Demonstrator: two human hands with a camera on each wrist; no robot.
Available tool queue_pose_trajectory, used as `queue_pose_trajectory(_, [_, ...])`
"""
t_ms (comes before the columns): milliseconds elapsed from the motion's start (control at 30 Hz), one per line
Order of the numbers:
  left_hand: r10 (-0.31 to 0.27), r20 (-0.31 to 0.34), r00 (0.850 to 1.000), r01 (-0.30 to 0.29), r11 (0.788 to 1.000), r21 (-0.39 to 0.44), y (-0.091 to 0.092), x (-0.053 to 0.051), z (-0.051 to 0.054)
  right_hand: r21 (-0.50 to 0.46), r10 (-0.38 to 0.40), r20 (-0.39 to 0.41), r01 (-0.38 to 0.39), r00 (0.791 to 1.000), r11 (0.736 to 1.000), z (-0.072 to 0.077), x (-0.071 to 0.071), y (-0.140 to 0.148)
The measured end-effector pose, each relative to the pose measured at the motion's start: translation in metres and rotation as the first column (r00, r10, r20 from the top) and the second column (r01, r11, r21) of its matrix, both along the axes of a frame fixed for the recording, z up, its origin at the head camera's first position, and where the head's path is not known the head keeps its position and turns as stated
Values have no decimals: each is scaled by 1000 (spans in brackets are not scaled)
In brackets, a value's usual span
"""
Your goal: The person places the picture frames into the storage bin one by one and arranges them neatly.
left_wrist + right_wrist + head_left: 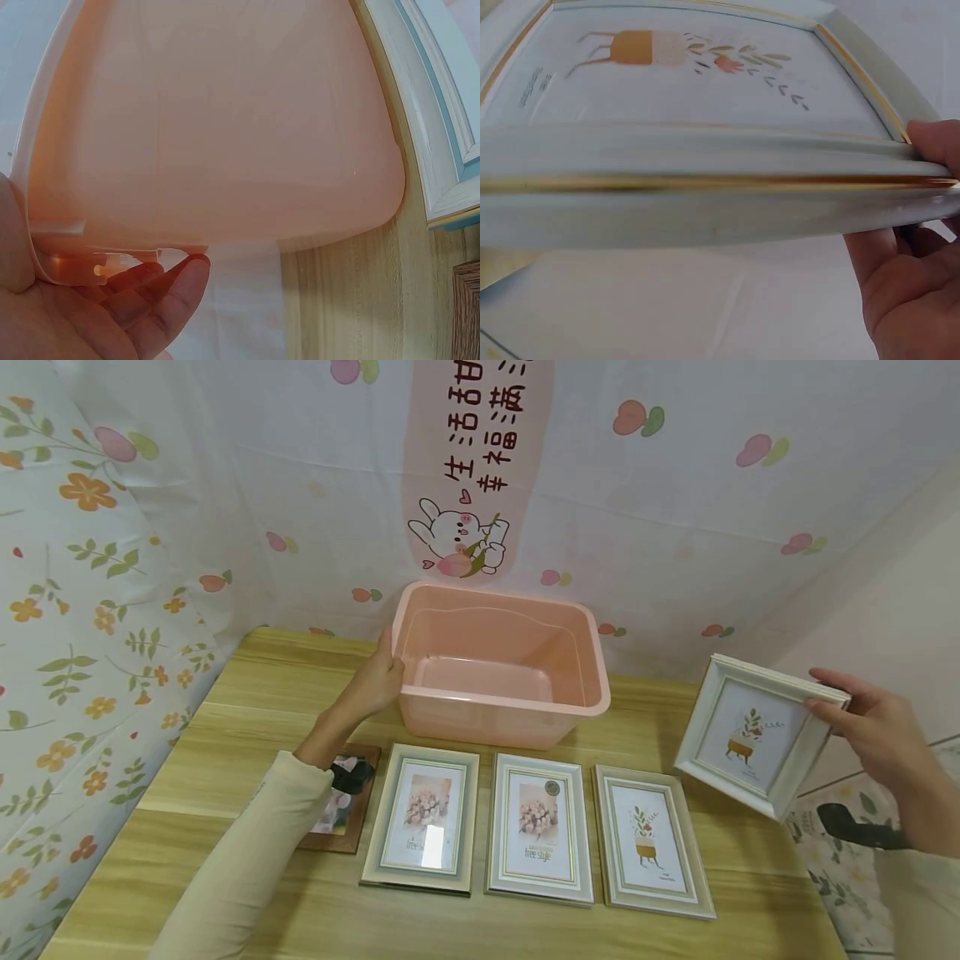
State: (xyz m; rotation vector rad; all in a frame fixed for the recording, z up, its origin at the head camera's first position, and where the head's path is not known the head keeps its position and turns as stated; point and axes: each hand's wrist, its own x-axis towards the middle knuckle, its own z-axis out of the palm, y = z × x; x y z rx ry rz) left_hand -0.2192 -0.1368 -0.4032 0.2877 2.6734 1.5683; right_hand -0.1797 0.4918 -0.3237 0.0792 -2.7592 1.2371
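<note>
1. At far left, a brown, wood-grained rectangular photo frame (351,814) is seen lying on the yellowish wood-grain table (525,935), partly covered by a cream sleeve (251,860).
2. Just beyond, the left rim of a pink, open-topped plastic tub (487,722) is gripped by the left hand (381,675), fingers curled beneath the lip. Light and slightly flexible walls are to be expected; the rim is well suited to being held.
3. In front of the tub, a pale-gold rectangular frame with a floral print (422,818) is laid flat, a bright reflection being thrown off its front.
4. Next along, a silvery-white rectangular frame with a similar print (538,828) is set face up, then a cream rectangular frame with a potted-plant print (654,843).
5. Now the far right: a thick-edged white frame with a plant print (753,739) is held tilted, right of the tub, pinched near its upper right corner by the right hand (881,731), thumb in front, fingers behind. Stiff, modest in weight, smooth and perhaps slippery, it is best grasped by the border, the possibly fragile front being spared pressure.
</note>
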Motion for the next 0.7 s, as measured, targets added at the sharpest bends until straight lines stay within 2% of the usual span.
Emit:
queue_pose_trajectory(200, [-2, 8, 1000, 2, 1000, 5, 1, 0, 1, -1, -4, -11, 4, 1000, 1000, 8, -2, -11])
queue_pose_trajectory(233, [-2, 10, 1000, 2, 1000, 6, 1, 0, 1, -24, -2, -17, 2, 1000, 1000, 9, -3, -12])
queue_pose_trajectory(333, [-3, 15, 1000, 3, 1000, 7, 1, 0, 1, -172, 2, -29, -7, 1000, 985, 11, -5, -15])
queue_pose_trajectory(433, [-1, 24, 1000, 1, 1000, 5, 1, 0, 1, -252, -18, -37, 8, 999, 968, 13, -7, -20])
queue_pose_trajectory(567, [3, 28, 1000, -3, 1000, -4, 1, 1, 1, -161, -83, -83, 69, 993, 985, 15, -9, -31])
queue_pose_trajectory(700, [5, 23, 1000, -5, 1000, -2, 0, 0, 0, -140, -124, -154, 102, 980, 985, 20, -11, -46])
